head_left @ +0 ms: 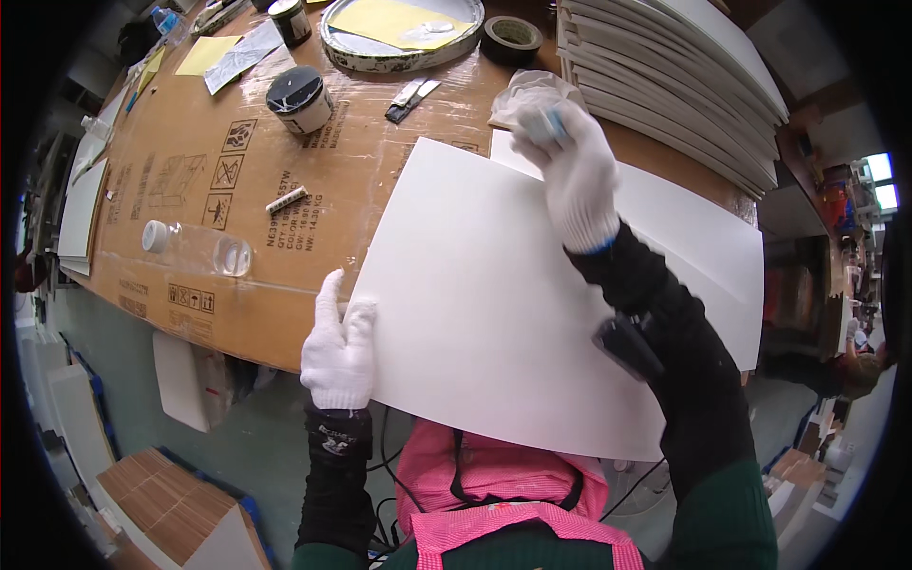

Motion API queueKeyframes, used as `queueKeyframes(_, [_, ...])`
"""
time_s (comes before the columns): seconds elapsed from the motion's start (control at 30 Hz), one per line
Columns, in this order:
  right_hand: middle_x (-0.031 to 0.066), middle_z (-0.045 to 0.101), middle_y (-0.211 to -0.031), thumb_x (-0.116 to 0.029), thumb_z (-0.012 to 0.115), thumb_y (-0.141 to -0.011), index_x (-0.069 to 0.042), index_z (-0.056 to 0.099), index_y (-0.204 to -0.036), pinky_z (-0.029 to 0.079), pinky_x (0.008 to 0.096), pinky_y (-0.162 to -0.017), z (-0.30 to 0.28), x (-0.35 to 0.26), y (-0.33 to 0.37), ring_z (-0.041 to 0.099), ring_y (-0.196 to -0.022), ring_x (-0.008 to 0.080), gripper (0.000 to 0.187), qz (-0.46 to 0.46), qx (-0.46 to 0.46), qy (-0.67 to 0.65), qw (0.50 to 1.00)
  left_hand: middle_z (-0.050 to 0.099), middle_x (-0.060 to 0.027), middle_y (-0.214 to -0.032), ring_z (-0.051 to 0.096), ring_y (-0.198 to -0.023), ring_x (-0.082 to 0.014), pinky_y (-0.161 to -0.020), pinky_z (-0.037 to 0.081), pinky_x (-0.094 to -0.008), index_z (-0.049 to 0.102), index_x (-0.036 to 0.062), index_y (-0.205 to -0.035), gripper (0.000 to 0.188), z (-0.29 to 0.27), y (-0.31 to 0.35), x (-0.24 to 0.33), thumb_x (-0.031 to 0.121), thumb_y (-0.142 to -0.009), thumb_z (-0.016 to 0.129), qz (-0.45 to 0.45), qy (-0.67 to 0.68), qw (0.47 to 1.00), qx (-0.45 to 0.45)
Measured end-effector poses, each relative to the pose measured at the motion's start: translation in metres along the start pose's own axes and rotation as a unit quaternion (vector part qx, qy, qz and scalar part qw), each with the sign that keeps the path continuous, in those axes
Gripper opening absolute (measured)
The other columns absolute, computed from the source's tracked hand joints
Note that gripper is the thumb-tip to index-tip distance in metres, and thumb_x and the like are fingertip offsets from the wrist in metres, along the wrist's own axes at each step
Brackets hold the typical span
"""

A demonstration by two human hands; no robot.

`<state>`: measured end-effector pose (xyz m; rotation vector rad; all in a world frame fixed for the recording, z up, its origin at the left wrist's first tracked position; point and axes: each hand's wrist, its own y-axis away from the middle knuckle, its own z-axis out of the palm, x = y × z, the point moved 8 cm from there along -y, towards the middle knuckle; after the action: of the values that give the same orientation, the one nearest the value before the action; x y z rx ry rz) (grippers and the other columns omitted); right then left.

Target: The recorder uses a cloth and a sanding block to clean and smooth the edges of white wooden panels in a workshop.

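Note:
A large white panel [494, 304] lies over the near edge of the table and overhangs toward me. At its left edge is my left hand [342, 347], in a white knit glove. Its index finger and thumb are stretched apart, with the thumb against the edge; the other fingers are hidden. My right hand [575, 176], also gloved, is above the panel's far right part. Its fingers are closed on a small pale blue thing [541, 125], partly covered and blurred. Behind that hand sits a crumpled white cloth [518, 92]. Another white panel [698, 228] shows at the right.
Cardboard [366, 180] covers the table. On it are a clear bottle [195, 249] lying down, a dark-lidded tub [297, 100], a small white stick [286, 199], a cutter [413, 99], a tape roll [510, 41] and a round tray [399, 59]. Stacked white panels [665, 95] stand far right.

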<state>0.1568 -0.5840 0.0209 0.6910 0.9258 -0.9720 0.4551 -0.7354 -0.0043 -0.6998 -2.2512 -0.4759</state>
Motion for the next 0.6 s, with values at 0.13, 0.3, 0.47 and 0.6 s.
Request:
queueKeyframes(0.13, [0.0132, 0.061, -0.121, -0.026, 0.043, -0.104, 0.001, 0.057, -0.121, 0.044, 0.0369, -0.105, -0.029, 0.029, 0.034, 0.058, -0.116, 0.0228, 0.035, -0.037, -0.089, 0.004, 0.995, 0.063, -0.0200, -0.123, 0.060, -0.111, -0.0210, -0.098, 0.047, -0.0334, 0.045, -0.0042, -0.143, 0.052, 0.019, -0.001, 0.009, 0.026, -0.101, 0.054, 0.007, 0.113, 0.992, -0.055])
queueKeyframes(0.3, [0.0140, 0.058, -0.132, -0.029, 0.035, -0.108, -0.004, 0.054, -0.137, 0.043, 0.0334, -0.105, 0.076, 0.117, 0.161, 0.055, -0.120, 0.0227, 0.043, 0.074, -0.371, 0.035, 0.925, 0.061, -0.0215, -0.123, 0.060, -0.112, -0.0232, -0.098, 0.048, -0.0375, 0.039, -0.0057, -0.145, 0.054, 0.015, -0.009, -0.020, 0.030, -0.106, 0.045, -0.065, 0.285, 0.943, -0.161])
queueKeyframes(0.47, [0.0070, 0.060, -0.122, -0.030, 0.048, -0.104, -0.004, 0.057, -0.127, 0.046, 0.0363, -0.101, 0.035, 0.115, 0.124, 0.058, -0.114, 0.0208, 0.036, 0.231, -0.261, -0.370, 0.861, 0.068, -0.0212, -0.107, 0.069, -0.090, -0.0287, -0.079, 0.059, -0.0381, 0.041, -0.0074, -0.141, 0.071, 0.037, 0.004, -0.043, 0.052, -0.107, 0.024, -0.206, 0.598, 0.698, -0.335])
queueKeyframes(0.6, [0.0033, 0.063, -0.093, -0.023, 0.057, -0.099, -0.006, 0.061, -0.101, 0.052, 0.0277, -0.083, -0.018, 0.035, 0.037, 0.061, -0.086, 0.0131, 0.017, 0.091, 0.026, -0.143, 0.985, 0.068, -0.0220, -0.104, 0.072, -0.078, -0.0278, -0.061, 0.063, -0.0344, 0.043, -0.0094, -0.136, 0.066, 0.039, 0.029, -0.059, 0.048, -0.107, 0.029, -0.173, 0.512, 0.749, -0.382])
